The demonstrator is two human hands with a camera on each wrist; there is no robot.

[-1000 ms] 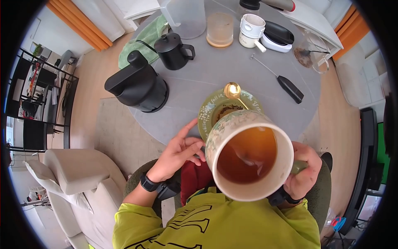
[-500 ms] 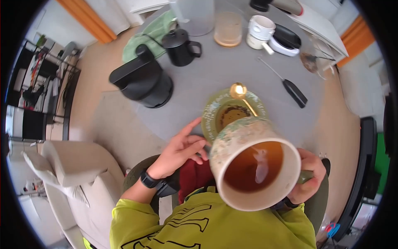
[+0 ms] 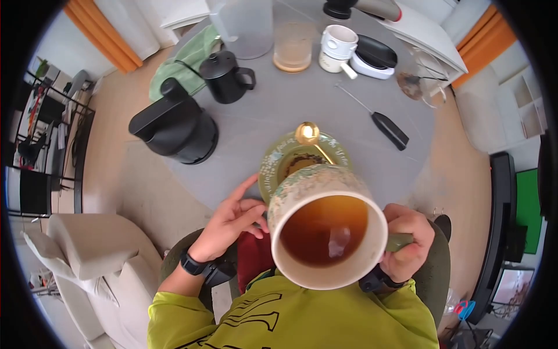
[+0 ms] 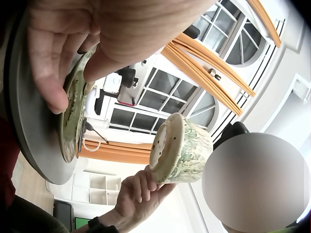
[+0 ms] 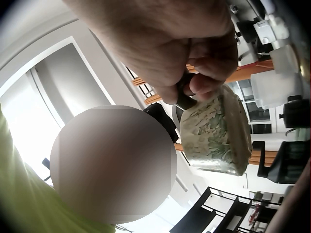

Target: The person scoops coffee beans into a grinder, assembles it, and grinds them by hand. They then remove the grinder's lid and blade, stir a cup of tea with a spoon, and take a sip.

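A floral mug (image 3: 319,180) with amber liquid (image 3: 325,230) is up close to the head camera, tilted so its mouth faces the wearer. My right hand (image 3: 410,241) grips its green handle (image 3: 399,241); the right wrist view shows the fingers (image 5: 206,80) curled round it. Below the mug, a green saucer (image 3: 273,160) lies on the table with a gold spoon (image 3: 307,134) and dark bits in its middle. My left hand (image 3: 229,224) rests loosely at the saucer's near-left edge, index finger extended. From the left wrist, its fingers (image 4: 51,92) appear by the saucer's rim (image 4: 68,145).
On the grey table (image 3: 250,125) stand a black kettle (image 3: 180,131), a black pot (image 3: 224,78), a clear pitcher (image 3: 244,29), a glass (image 3: 292,49) and stacked white cups (image 3: 337,46). A frother (image 3: 389,131) lies at right, near a glass jug (image 3: 418,84).
The head view has shifted, moving the table items first right, then left in the picture. The mug stays raised in my right hand, its tilt slightly changed; my left hand stays beside the saucer.
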